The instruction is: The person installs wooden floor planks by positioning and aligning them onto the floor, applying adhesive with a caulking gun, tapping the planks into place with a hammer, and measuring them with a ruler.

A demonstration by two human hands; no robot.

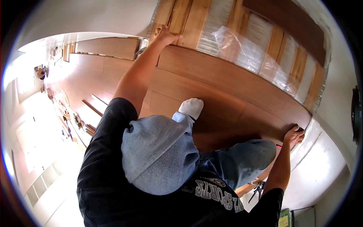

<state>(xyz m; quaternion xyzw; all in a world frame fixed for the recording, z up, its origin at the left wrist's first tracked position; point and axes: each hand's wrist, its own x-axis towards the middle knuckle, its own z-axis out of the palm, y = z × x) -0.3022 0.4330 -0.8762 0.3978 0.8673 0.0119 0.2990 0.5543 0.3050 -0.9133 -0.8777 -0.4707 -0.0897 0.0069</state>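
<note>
A long brown floorboard (227,77) lies across the floor in front of me, along the edge of the laid boards (196,90). My left hand (165,36) is by its far left end, fingers spread and thumb stretched out over a wooden batten. My right hand (293,135) is at the board's right end beside the wall, its fingers curled over the end. Past the board, wooden battens (194,24) alternate with silvery insulation strips, and a clear plastic sheet (242,45) lies crumpled over them.
A dark brown board (291,26) rests across the battens at the far right. Near my right arm is a black-handled tool (258,189), perhaps a caulking gun. Loose board strips (92,108) and cords lie on the left. White walls border the floor. A person (41,72) is far left.
</note>
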